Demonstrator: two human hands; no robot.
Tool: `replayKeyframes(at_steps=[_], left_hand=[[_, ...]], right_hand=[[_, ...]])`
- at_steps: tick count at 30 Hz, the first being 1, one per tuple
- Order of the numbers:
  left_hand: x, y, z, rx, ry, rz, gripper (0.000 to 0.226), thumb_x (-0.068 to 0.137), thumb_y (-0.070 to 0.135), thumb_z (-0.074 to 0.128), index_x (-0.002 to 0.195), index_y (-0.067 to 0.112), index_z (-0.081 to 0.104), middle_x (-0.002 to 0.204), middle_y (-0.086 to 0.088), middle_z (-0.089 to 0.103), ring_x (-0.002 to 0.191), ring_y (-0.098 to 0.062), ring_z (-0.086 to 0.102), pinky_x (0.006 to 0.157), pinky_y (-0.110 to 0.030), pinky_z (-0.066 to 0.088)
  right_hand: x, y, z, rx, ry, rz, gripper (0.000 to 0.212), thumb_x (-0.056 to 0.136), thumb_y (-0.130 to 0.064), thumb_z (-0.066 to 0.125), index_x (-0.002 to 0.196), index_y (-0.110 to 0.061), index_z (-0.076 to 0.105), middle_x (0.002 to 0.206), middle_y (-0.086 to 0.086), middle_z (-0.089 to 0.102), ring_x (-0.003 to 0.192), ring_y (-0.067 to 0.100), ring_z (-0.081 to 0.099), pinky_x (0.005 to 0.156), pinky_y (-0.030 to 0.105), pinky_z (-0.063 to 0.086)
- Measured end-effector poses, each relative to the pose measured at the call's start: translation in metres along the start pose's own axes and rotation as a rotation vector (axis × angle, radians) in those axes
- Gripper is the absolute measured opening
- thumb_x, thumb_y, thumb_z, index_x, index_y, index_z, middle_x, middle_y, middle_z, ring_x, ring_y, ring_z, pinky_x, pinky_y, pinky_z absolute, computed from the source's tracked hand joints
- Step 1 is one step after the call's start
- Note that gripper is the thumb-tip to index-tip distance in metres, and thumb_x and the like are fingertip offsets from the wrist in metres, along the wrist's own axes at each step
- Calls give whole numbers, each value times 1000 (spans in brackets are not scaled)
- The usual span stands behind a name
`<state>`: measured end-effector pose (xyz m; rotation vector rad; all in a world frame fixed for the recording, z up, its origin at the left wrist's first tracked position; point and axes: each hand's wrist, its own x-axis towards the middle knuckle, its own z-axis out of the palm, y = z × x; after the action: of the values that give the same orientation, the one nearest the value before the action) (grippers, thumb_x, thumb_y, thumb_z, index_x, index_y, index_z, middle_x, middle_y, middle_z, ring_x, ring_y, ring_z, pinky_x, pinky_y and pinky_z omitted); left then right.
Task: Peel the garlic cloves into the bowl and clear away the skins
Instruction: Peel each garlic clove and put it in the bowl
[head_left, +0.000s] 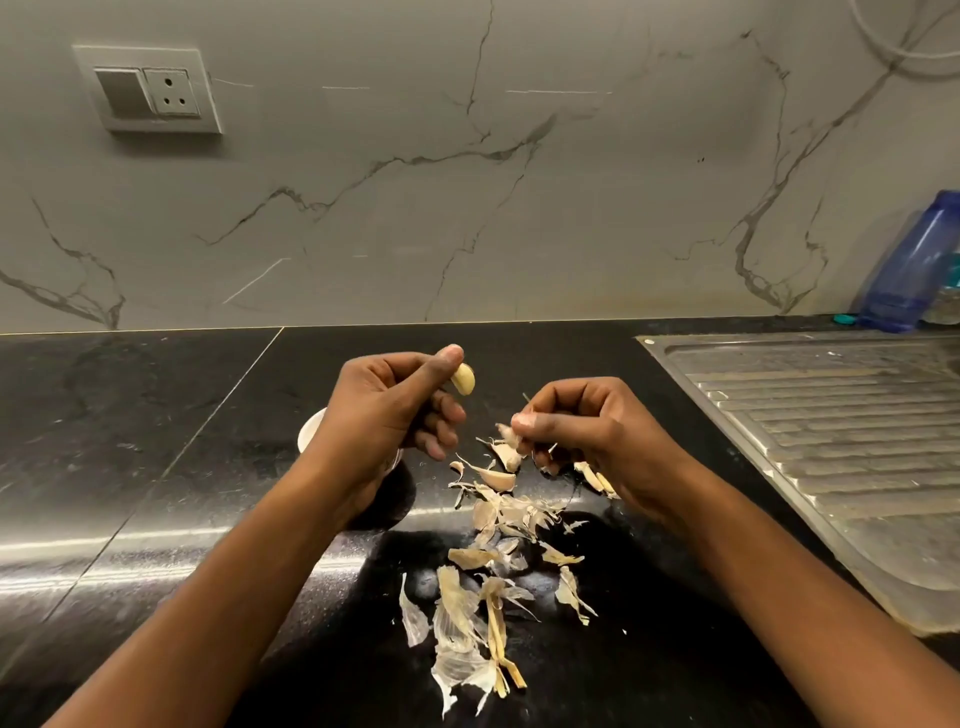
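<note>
black polished stone makes up the worktop (156, 441), and both hands are raised just above it near the middle. the left hand (384, 410) is curled, its thumb and forefinger pinching a peeled garlic clove (463, 379), yellowish and bare, which sticks out at the hand's far right side. under that hand and wrist sits a white bowl (310, 428); only its left rim shows, so what lies in it cannot be seen. the right hand (582, 426) is curled too, thumb and fingertips pinching a pale piece of garlic (511, 434); whether it is skin alone or a clove in its skin i cannot tell.

just below the gap between the two hands, a couple of unpeeled cloves (498, 478) lie on the worktop among loose scraps. nearer, between the forearms, garlic skins (467, 608) are strewn in a ragged trail: papery white flakes and some straw-coloured stem strips, all lying on the stone.

to the right a ribbed steel drainboard (831, 415) is set into the worktop. at the far right, against the wall, stands a blue translucent bottle (909, 270), with a small teal cap (844, 318) lying beside its base. the wall (467, 208) is a grey marble-look slab with dark veins, and a switch and socket plate (148, 91) is mounted on it at the far left.
</note>
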<state>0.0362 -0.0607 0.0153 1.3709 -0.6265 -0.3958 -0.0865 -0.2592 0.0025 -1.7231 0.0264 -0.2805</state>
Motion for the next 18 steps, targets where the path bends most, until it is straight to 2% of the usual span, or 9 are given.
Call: replayKeyframes(at_steps=[2, 6, 9, 12, 18], left_hand=[[0, 7, -8, 130, 1, 23, 33, 94, 33, 72, 98, 0, 78, 68, -17, 65, 46, -19, 56, 41, -23, 47], [1, 20, -31, 372, 26, 33, 33, 92, 40, 75, 90, 7, 81, 61, -13, 63, 44, -18, 50, 44, -24, 41], [4, 26, -51, 505, 116, -34, 38, 88, 44, 80, 84, 7, 81, 55, -9, 59, 44, -15, 46, 42, -24, 35], [7, 25, -66, 643, 174, -116, 41, 84, 47, 83, 76, 7, 81, 47, -3, 56, 41, -12, 44, 44, -25, 37], [16, 13, -78, 988, 220, -221, 37, 77, 51, 89, 74, 15, 80, 67, -3, 73, 68, -16, 68, 58, -31, 52]], right_hand=[[-2, 3, 1, -100, -41, -11, 17, 86, -20, 84, 92, -4, 79, 89, 16, 78, 75, 23, 68, 71, 38, 53], [-5, 6, 3, -200, -151, -19, 17, 85, -12, 86, 98, -4, 80, 92, 12, 80, 79, 20, 75, 73, 30, 59], [-5, 6, 5, -253, -235, -39, 16, 89, -6, 83, 105, -8, 82, 98, 8, 82, 91, 22, 79, 81, 27, 61], [-7, 6, 8, -291, -273, -55, 20, 92, -2, 79, 109, -11, 82, 100, 3, 83, 97, 22, 79, 87, 29, 62], [-6, 8, 11, -409, -138, -99, 15, 87, -21, 87, 100, -28, 86, 87, -1, 80, 81, 13, 74, 72, 21, 55]])
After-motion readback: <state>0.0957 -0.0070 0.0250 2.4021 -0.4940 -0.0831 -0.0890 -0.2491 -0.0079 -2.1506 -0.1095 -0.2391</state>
